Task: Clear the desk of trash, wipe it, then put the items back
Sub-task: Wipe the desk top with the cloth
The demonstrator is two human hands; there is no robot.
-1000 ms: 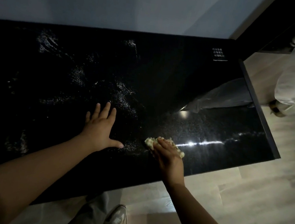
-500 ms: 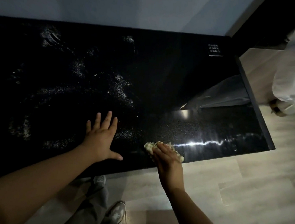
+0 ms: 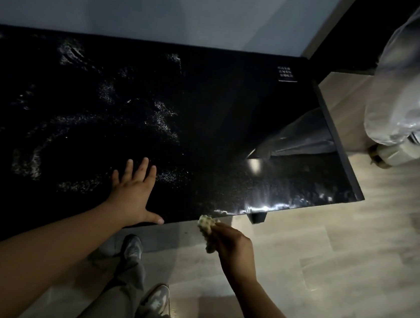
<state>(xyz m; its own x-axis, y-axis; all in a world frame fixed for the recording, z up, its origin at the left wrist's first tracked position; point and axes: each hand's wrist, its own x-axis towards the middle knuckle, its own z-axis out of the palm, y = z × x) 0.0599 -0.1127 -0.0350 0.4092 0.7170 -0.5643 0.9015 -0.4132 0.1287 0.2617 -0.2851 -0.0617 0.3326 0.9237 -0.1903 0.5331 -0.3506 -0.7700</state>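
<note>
A: Where is the wiper, and who has it?

B: The person's right hand [image 3: 233, 245] has its fingers curled round a crumpled pale yellow wad [image 3: 207, 230], cloth or paper, hard to say which. It hangs just off the near edge of the glossy black speckled desk top [image 3: 236, 104], at about 5 o'clock, over the light wood-look floor [image 3: 324, 250]. It is not touching the surface.

A: And the other hand?

B: The left hand [image 3: 131, 194] lies flat with fingers spread and grips nothing. It rests on the desk near the edge at 6 o'clock, probably as a brace.

A: How should the wiping go?

B: Pale dusty smears [image 3: 161, 116] show from 9 to 12 o'clock, so the job looks unfinished. The person would do well to refold the wad to a clean face and work from the far wall towards the near edge in overlapping strokes. The braced palm should lift too, so its patch gets wiped.

A: Any writing?

B: A small white printed label [image 3: 286, 74] sits at the 1 o'clock corner, with several lines over a bar, too small to read. No brand shows on the translucent plastic bag [image 3: 417, 77] at 2 o'clock.
</note>
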